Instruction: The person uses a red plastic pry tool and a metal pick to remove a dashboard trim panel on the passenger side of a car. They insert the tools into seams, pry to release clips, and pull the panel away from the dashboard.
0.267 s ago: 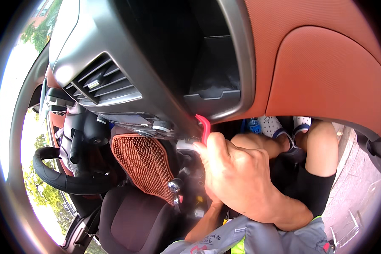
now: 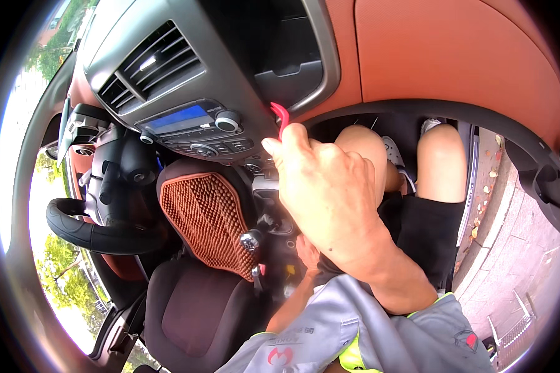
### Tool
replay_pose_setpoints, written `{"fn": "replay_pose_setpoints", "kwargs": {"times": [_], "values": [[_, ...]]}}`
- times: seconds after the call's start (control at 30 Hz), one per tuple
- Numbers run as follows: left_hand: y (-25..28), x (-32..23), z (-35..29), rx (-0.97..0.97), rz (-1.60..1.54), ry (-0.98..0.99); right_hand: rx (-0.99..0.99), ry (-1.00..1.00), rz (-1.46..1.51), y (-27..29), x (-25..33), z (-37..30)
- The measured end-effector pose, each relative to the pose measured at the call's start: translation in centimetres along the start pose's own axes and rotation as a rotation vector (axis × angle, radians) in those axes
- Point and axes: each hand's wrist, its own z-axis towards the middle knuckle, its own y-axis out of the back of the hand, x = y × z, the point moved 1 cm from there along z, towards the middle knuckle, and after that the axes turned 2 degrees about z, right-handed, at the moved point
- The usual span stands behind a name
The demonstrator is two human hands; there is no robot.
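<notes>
My right hand (image 2: 330, 186) is closed around a red pry tool (image 2: 284, 117) with a curved, forked-looking tip. The tip touches or sits very close to the seam along the side of the grey centre dash panel (image 2: 242, 93), just below the open storage tray (image 2: 292, 78). Lower down, my left hand (image 2: 307, 253) lies beside the centre console, partly behind my right forearm. Its fingers are mostly hidden, so I cannot make out anything in it.
The radio (image 2: 183, 121) and an air vent (image 2: 158, 59) are set in the dash. Leftward stand the steering wheel (image 2: 99, 233), the gear lever (image 2: 250, 240) and a seat with a brown beaded cover (image 2: 202, 217). Orange-brown dash trim (image 2: 429, 56) spans the right, above my knees.
The view has shifted, so the dash sits higher and more of the radio shows. My right hand still grips the pry tool, its tip still at the panel's seam.
</notes>
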Motion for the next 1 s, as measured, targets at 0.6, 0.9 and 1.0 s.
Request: {"fn": "replay_pose_setpoints", "kwargs": {"times": [0.6,0.9,1.0], "values": [[6.9,0.9,0.5,0.266,-0.686,0.392,-0.252,-0.024,-0.046,-2.8,1.7,0.0],[23.3,-10.6,10.1,-0.151,-0.432,-0.193,-0.107,-0.042,0.044,-2.1,1.1,0.2],[27.7,-15.0,15.4,-0.442,-0.506,-0.502,-0.107,-0.025,0.019,-1.7,1.2,0.3]]}}
